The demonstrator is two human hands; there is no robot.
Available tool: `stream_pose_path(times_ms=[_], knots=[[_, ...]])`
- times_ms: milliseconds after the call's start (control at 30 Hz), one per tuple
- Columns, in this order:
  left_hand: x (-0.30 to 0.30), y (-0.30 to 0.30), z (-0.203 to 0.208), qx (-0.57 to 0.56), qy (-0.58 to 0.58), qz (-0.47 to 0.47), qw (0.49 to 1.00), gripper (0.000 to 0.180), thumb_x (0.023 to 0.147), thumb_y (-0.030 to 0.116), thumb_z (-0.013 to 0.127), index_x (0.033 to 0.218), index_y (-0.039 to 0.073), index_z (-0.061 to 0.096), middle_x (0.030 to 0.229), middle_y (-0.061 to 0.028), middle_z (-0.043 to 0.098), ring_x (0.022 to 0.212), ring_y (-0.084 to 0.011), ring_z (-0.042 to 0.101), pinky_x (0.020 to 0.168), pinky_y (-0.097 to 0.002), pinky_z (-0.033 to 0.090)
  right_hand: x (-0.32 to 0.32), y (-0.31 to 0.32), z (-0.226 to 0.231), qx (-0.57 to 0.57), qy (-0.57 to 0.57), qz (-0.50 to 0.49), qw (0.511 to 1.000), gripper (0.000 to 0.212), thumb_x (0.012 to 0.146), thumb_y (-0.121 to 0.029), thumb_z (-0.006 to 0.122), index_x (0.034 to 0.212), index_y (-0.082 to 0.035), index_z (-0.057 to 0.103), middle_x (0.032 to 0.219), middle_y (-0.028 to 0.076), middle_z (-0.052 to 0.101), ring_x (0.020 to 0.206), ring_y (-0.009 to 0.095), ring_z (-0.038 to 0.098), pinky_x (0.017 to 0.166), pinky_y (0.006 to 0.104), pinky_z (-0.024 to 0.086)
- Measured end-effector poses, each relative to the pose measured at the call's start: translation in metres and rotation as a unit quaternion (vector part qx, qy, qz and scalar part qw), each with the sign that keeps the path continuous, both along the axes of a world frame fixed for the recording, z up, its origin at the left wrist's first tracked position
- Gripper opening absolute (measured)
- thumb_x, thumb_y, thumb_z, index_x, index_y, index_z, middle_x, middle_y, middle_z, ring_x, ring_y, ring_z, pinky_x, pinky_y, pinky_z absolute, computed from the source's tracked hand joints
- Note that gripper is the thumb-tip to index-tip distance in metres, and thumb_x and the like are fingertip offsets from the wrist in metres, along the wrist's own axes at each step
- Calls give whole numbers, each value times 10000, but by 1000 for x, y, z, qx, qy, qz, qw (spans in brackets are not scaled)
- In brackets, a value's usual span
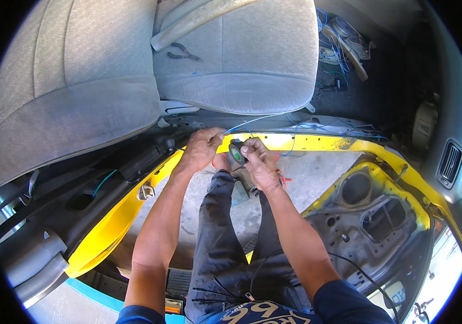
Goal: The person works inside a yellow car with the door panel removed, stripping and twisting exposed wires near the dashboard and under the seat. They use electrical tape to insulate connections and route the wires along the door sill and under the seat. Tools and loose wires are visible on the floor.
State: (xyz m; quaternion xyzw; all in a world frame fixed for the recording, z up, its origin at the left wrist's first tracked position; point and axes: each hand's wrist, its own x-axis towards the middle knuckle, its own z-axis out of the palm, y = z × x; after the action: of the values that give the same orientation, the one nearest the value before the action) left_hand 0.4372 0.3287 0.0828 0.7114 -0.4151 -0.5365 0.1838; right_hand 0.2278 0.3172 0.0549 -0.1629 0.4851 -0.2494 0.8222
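My left hand is closed in a pinch on thin white and blue wires, which run rightward past the front of the seat. Close beside it, above the yellow door sill, my right hand grips a roll of black electrical tape with a green core. The roll stands on edge between thumb and fingers, a little below the wires. Whether a strip of tape runs from it to the wires cannot be made out.
Pliers lie on the grey seat below a long pale trim strip. More blue wires are heaped in the far footwell. The open door, its inner metal exposed, stands at my right; a metal striker juts from the left pillar.
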Motion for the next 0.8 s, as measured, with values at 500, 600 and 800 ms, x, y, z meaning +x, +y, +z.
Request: stream_pose_path(times_ms=[500, 600, 800], knots=[[3, 6, -2, 4, 119, 144, 982, 181, 949, 91, 703, 1083, -27, 729, 899, -92, 739, 772, -138, 668, 720, -297, 559, 35, 2, -5, -109, -9, -10, 994, 138, 1017, -66, 650, 1092, -61, 534, 1019, -1, 593, 952, 66, 548, 872, 226, 462], [1, 5, 3, 12, 124, 159, 979, 181, 944, 104, 713, 1065, -28, 738, 874, -87, 741, 777, -138, 672, 725, -296, 555, 36, 3, -7, -121, 6, -1, 993, 156, 1013, -84, 663, 1092, -57, 531, 997, -6, 588, 916, 61, 544, 824, 227, 470], [-7, -2, 6, -27, 25, 128, 991, 146, 944, 115, 731, 949, -30, 715, 728, -41, 661, 694, -83, 590, 649, -285, 501, 37, 0, 4, -105, 44, 41, 993, 193, 983, -142, 713, 1071, -43, 571, 961, 18, 596, 830, 90, 551, 692, 238, 461]])
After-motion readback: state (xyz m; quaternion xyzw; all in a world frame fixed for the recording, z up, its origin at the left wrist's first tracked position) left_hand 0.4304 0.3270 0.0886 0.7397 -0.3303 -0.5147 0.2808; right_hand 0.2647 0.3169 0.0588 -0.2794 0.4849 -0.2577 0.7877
